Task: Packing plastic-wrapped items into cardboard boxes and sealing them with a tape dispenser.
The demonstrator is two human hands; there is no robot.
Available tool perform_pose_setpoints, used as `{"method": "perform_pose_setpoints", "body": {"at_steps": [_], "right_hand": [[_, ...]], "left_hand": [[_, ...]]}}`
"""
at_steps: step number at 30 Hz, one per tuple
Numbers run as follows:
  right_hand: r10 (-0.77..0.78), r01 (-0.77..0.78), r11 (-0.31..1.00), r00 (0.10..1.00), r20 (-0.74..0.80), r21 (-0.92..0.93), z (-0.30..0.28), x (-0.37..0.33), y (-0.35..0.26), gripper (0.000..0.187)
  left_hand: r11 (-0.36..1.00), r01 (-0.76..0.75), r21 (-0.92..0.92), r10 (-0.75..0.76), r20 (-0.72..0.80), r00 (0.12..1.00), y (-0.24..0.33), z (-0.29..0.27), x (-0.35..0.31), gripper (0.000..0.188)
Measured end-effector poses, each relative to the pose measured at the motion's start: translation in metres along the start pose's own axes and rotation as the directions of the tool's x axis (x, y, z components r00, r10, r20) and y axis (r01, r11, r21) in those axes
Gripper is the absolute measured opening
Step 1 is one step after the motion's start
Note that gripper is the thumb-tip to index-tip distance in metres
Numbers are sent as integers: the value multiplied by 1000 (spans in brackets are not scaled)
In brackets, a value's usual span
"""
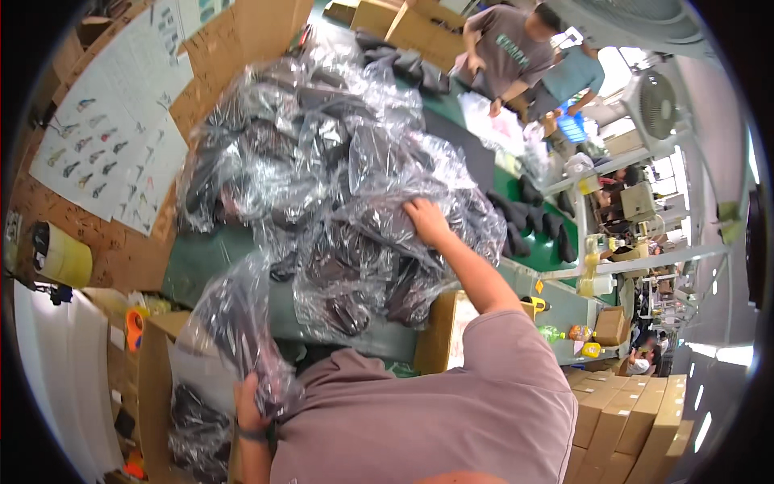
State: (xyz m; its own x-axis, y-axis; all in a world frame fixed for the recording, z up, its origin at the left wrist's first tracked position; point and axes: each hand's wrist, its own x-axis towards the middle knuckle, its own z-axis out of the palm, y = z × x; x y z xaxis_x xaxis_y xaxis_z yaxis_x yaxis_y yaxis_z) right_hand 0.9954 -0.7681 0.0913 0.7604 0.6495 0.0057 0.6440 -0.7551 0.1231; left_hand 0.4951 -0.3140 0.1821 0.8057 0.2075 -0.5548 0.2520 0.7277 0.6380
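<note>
The left hand [251,406] is wrapped around the lower end of a clear plastic bag with dark contents [242,323], which is held at the front of the body, beside an open-topped brown cardboard box [151,395] where dark plastic-wrapped items [197,427] are seen. The right hand [426,219] is laid with fingers partly spread on a large heap of dark items in clear, crinkled plastic [322,161] on the green tabletop [201,258]; whether any film is pinched there cannot be told. For good handling, the held bag should be gripped by its contents as well as its film, since slippery plastic could slide or tear. The heap should be pressed lightly, and overlapping bags should be parted one by one, so that neighbours are not dragged along
</note>
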Motion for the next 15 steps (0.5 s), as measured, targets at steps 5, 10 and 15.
{"method": "perform_pose_setpoints", "body": {"at_steps": [5,10,15], "right_hand": [[-12,-27,995,923,385,96,-51,29,-64,78],[236,-489,818,765,600,302,-110,5,-138,95],[-11,-552,-482,781,625,681,-122,-123,-253,59]], "left_hand": [[959,-58,-277,31,-103,994,-3,-100,-82,43],[869,-246,429,425,-395,814,35,-209,-156,50],[174,223,959,654,-282,702,55,-391,-211,71]]}}
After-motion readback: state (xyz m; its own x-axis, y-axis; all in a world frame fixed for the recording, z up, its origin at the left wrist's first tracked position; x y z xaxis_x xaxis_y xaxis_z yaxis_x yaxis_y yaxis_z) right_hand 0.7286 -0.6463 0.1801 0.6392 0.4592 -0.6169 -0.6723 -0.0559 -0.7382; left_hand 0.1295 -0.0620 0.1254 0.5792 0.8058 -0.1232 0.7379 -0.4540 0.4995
